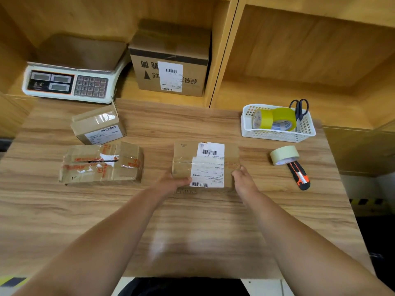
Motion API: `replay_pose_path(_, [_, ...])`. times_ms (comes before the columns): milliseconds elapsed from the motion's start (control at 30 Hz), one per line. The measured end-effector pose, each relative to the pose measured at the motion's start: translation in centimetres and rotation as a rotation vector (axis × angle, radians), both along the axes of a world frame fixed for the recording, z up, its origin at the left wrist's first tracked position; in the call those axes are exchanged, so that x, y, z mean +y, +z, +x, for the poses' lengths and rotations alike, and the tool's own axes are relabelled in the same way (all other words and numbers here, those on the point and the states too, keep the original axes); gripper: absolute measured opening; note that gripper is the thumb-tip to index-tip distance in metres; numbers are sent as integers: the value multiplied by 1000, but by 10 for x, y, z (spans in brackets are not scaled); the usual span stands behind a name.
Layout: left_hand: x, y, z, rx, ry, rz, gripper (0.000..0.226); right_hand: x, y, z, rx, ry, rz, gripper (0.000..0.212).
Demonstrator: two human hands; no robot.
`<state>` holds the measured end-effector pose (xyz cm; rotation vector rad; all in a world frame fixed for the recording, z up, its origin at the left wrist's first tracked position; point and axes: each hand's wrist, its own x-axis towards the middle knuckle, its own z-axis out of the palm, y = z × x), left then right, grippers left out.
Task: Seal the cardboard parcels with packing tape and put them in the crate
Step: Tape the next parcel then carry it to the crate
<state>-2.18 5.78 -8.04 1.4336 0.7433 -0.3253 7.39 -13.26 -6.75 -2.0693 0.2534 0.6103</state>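
A flat cardboard parcel [206, 163] with a white shipping label lies in the middle of the wooden table. My left hand [171, 181] grips its near left corner, thumb on top. My right hand [242, 178] holds its near right edge, fingers curled round it. A second parcel [101, 164] with orange-printed tape and a slit along its top seam lies to the left. A third, smaller parcel [99, 126] stands tilted behind it. A roll of pale packing tape [284, 155] lies to the right. No crate shows in this view.
An orange and black utility knife [299, 175] lies just in front of the tape roll. A white basket [277, 133] at the back right holds yellow tape rolls and scissors [300, 108]. A scale [68, 82] and a large labelled box [171, 67] sit in the shelf behind.
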Motion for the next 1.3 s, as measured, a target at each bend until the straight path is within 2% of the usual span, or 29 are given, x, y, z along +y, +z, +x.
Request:
replay_pose_path(67, [-3, 2, -1, 11, 42, 100, 40, 1, 1, 0, -4, 33, -89, 30])
replay_pose_path(133, [-7, 7, -4, 42, 56, 289, 37, 0, 2, -3, -38, 79, -193, 31])
replay_pose_path(200, [-13, 10, -10, 67, 40, 444, 43, -1, 2, -10, -117, 103, -290, 33])
replay_pose_path(267, [-19, 11, -15, 86, 61, 493, 51, -2, 3, -19, -159, 66, -315, 32])
replay_pose_path(400, [-25, 16, -23, 89, 121, 473, 59, -1, 6, -31, -182, 43, -296, 29])
replay_pose_path(500, [-26, 29, -36, 28, 154, 464, 42, -1, 13, -35, -209, 57, -216, 28])
replay_pose_path(567, [-27, 36, -46, -56, 213, 473, 34, -1, 20, -39, -221, 55, -141, 40])
replay_pose_path(667, [-30, 47, -62, -135, 286, 468, 32, -3, 32, -45, -247, 62, -29, 25])
replay_pose_path(733, [-34, 53, -77, -146, 347, 475, 35, -6, 38, -50, -284, 76, 27, 25])
replay_pose_path(833, [-43, 60, -101, -138, 450, 495, 42, -10, 46, -63, -306, 177, 83, 8])
replay_pose_path(1000, [-58, 65, -152, -128, 638, 422, 43, -12, 58, -92, -304, 346, 146, 34])
replay_pose_path(1067, [-65, 68, -175, -117, 701, 399, 43, -8, 60, -107, -298, 402, 152, 34])
replay_pose_path(1200, [-72, 80, -219, -100, 758, 396, 40, 6, 61, -135, -241, 514, 187, 20])
replay_pose_path(1300, [-72, 89, -252, -106, 767, 420, 55, 22, 62, -155, -216, 598, 195, 26])
